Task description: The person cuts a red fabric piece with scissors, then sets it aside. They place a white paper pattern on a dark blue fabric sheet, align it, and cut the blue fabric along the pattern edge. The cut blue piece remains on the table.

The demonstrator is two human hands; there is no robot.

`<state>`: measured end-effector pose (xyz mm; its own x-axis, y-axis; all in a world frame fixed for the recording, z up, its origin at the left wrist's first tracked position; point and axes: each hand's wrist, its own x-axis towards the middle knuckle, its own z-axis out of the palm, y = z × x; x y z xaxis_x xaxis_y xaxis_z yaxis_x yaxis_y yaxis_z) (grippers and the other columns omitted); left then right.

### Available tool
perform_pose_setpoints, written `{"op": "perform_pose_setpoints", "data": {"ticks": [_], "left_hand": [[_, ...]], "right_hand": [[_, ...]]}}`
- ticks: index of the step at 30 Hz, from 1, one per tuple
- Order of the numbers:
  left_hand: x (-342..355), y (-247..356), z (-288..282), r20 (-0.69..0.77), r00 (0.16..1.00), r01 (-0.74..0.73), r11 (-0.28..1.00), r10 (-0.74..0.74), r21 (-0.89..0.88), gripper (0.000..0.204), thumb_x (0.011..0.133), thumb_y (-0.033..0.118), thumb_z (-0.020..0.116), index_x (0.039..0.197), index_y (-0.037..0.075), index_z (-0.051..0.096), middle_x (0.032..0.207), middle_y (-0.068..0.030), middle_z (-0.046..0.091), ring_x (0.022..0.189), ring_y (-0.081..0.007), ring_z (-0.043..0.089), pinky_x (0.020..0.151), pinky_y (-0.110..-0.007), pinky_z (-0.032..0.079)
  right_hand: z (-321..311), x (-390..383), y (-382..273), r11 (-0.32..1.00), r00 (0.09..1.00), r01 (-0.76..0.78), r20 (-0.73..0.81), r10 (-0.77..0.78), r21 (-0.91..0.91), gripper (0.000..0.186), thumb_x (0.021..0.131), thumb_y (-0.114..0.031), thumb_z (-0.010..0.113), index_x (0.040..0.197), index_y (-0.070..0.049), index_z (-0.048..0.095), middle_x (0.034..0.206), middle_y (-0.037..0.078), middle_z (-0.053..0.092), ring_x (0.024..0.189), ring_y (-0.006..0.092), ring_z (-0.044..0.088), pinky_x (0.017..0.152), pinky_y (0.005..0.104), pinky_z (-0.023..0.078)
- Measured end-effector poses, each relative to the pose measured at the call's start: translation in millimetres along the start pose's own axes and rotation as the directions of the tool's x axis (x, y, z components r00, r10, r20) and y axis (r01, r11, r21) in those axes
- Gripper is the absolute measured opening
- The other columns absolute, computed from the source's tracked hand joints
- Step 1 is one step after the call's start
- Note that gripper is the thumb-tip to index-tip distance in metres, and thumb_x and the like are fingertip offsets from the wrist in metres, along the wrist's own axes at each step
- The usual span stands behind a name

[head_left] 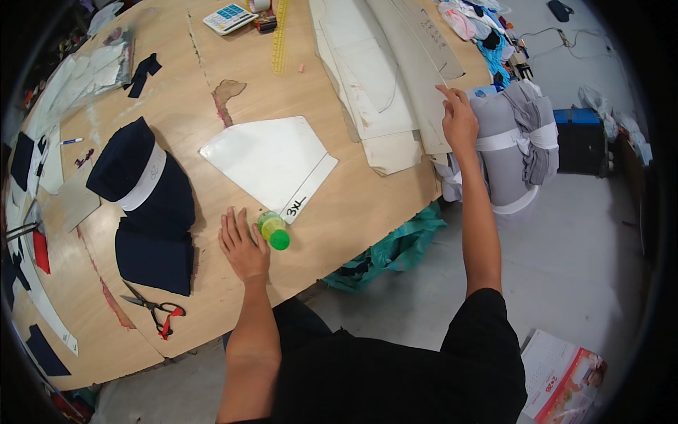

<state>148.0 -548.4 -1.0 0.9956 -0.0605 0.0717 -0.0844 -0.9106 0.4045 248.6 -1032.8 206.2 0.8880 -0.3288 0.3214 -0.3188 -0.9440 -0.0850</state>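
My left hand [244, 245] lies on the wooden table with its fingers stretched out, holding nothing. Right beside its thumb is a small clear green bottle [268, 224] with a bright green cap, next to the lower corner of a white card pattern piece [272, 155]. My right arm reaches far forward; that hand [460, 120] is over the right edge of large pale paper patterns [385, 85], its index finger extended and no object visible in it. Whether its fingertips touch the paper I cannot tell. Close by hangs a grey fabric bundle [498, 152] tied with white strips.
Dark navy fabric rolls [155, 254] and black-handled scissors [155, 307] with a red strip lie at left. A calculator [229, 19] and yellow ruler [280, 39] are at the far side. Green plastic [395, 247] hangs below the table edge; a black case [580, 145] stands on the floor.
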Motion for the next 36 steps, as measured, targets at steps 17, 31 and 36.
{"op": "perform_pose_setpoints", "data": {"ticks": [17, 31, 36], "left_hand": [[2.1, -0.2, 0.0, -0.025, 1.000, 0.003, 0.999, -0.003, -0.032, 0.047, 0.105, 0.021, 0.060, 0.152, 0.018, 0.056, 0.166, -0.0071, 0.047, 0.155, -0.0267, 0.040, 0.128, -0.047, 0.030], [1.0, -4.2, -0.8, -0.034, 0.999, 0.014, 0.999, -0.015, -0.052, 0.046, 0.105, 0.022, 0.061, 0.151, 0.017, 0.058, 0.165, -0.0071, 0.048, 0.155, -0.0274, 0.040, 0.127, -0.048, 0.031], [1.8, -3.5, -2.0, -0.028, 0.999, 0.018, 0.998, -0.020, -0.055, 0.046, 0.105, 0.022, 0.062, 0.150, 0.017, 0.059, 0.165, -0.0072, 0.048, 0.155, -0.0277, 0.040, 0.127, -0.048, 0.031]], "right_hand": [[-10.2, 21.4, 29.6, 0.984, 0.989, -0.149, 0.009, 0.150, -0.095, 0.045, 0.100, -0.005, 0.063, 0.135, -0.033, 0.071, 0.137, 0.009, 0.063, 0.119, 0.0342, 0.068, 0.093, 0.0469, 0.055], [-17.8, 23.4, 9.2, 0.960, 0.988, -0.137, 0.035, 0.150, -0.244, 0.044, 0.100, -0.008, 0.063, 0.138, -0.030, 0.067, 0.117, 0.019, 0.059, 0.105, 0.0424, 0.068, 0.089, 0.0540, 0.054], [-24.5, 26.7, 7.2, 0.958, 0.984, -0.112, 0.107, 0.144, -0.265, 0.047, 0.100, -0.009, 0.063, 0.143, -0.029, 0.065, 0.113, 0.022, 0.061, 0.104, 0.0459, 0.068, 0.088, 0.0547, 0.055]]}}
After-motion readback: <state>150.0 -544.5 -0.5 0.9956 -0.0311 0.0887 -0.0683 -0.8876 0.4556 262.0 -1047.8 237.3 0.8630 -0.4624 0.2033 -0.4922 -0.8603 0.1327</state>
